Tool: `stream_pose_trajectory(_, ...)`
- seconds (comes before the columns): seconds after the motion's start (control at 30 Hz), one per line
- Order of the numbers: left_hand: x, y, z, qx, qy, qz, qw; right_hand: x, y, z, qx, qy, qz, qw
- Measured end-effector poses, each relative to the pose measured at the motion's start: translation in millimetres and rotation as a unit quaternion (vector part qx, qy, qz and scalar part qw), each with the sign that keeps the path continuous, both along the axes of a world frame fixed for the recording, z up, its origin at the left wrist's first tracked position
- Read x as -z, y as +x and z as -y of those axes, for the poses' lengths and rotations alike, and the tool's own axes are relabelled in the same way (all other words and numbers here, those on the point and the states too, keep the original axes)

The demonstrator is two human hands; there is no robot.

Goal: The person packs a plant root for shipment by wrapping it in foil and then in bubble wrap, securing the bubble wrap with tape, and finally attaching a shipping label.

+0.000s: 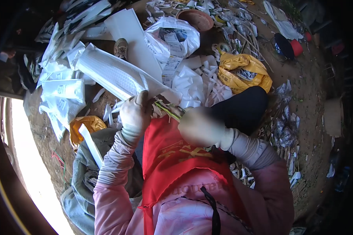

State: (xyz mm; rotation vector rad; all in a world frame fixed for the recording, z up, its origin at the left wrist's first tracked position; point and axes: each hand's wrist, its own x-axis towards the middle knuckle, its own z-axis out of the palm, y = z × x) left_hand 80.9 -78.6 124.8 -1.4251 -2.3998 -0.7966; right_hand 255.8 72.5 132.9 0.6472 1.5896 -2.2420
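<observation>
My left hand (pixel 132 114), in a pale glove, is closed at the near end of a long clear bubble-wrap sleeve (pixel 110 72). The sleeve slants away up and to the left. Green stems (pixel 166 109) show between my hands, close to the sleeve's near end. They run to my right hand (pixel 202 127), also gloved, which looks rounded and closed around them. Its fingers are blurred. Below both hands lies a red apron (pixel 166 143) with yellow lettering, over my lap.
Clear packing sleeves (pixel 64 90) are heaped at the left. A white plastic bag (pixel 155 43), a yellow bag (pixel 262 76) and a brown basin (pixel 195 19) lie ahead. An orange bag (pixel 88 124) is near my left arm. Scraps and stems litter the floor. A shoe (pixel 121 47) shows beyond the sleeve.
</observation>
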Motion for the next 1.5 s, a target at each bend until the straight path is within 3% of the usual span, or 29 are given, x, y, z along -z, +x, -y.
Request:
stream_pose_trajectory(0.07,-1,4,13,-0.026,-0.012,0.027,0.999,-26,-28,10,-0.04,0.055,0.065,0.996)
stream_pose_trajectory(0.13,-8,6,22,-0.045,-0.001,0.047,0.998,-12,-42,17,-0.05,0.074,0.034,0.995)
stream_pose_trajectory(0.33,2,37,26,0.04,0.01,0.053,0.998,33,-66,39,0.006,0.091,0.047,0.995)
stream_pose_trajectory(0.37,2,45,24,0.061,0.0,0.076,0.995,60,-66,38,0.036,0.007,0.02,0.999)
stream_pose_trajectory(0.4,2,54,23,0.081,-0.011,0.099,0.992,62,-66,37,0.013,-0.006,-0.012,1.0)
stream_pose_trajectory(0.53,3,66,20,0.091,-0.001,0.113,0.989,44,-67,35,0.039,-0.197,-0.055,0.978)
stream_pose_trajectory(0.63,15,39,23,0.082,0.039,0.114,0.989,64,-95,39,0.021,-0.072,-0.089,0.993)
stream_pose_trajectory(0.67,28,20,22,0.058,0.037,0.14,0.988,99,-108,39,-0.009,0.027,-0.147,0.989)
stream_pose_trajectory(0.7,25,4,19,0.042,0.074,0.164,0.983,145,-126,33,-0.048,0.213,-0.251,0.943)
stream_pose_trajectory(0.73,29,-14,22,0.02,0.08,0.148,0.986,100,-135,36,0.001,-0.045,-0.118,0.992)
stream_pose_trajectory(0.8,20,-31,31,-0.028,0.062,0.241,0.968,45,-130,37,-0.03,-0.069,-0.109,0.991)
stream_pose_trajectory(0.83,18,-34,34,-0.022,0.059,0.209,0.976,58,-130,39,-0.03,-0.118,-0.133,0.984)
stream_pose_trajectory(0.93,34,-28,34,0.008,0.06,0.214,0.975,37,-101,53,-0.056,0.037,-0.175,0.982)
stream_pose_trajectory(1.03,25,-14,30,-0.017,0.011,0.181,0.983,54,-98,79,0.012,0.278,-0.176,0.944)
stream_pose_trajectory(1.07,21,-11,30,-0.028,-0.007,0.167,0.986,56,-104,76,-0.06,0.333,-0.162,0.927)
stream_pose_trajectory(1.13,19,-8,31,0.007,-0.001,0.103,0.995,52,-120,70,-0.204,0.432,-0.134,0.868)
stream_pose_trajectory(1.2,12,-7,30,0.04,0.009,0.083,0.996,52,-131,68,-0.302,0.535,-0.167,0.771)
stream_pose_trajectory(1.23,17,-10,33,0.03,0.006,0.1,0.995,58,-135,69,-0.328,0.587,-0.211,0.709)
stream_pose_trajectory(1.3,28,-14,34,0.038,0.01,0.097,0.995,75,-136,67,-0.327,0.629,-0.27,0.651)
stream_pose_trajectory(1.4,49,-15,31,0.079,0.027,0.098,0.992,91,-134,53,-0.348,0.573,-0.165,0.723)
stream_pose_trajectory(1.43,51,-11,30,0.093,0.027,0.099,0.99,99,-120,49,-0.289,0.566,-0.237,0.735)
stream_pose_trajectory(1.5,55,-5,37,0.117,-0.026,0.121,0.985,100,-94,40,-0.261,0.567,-0.2,0.756)
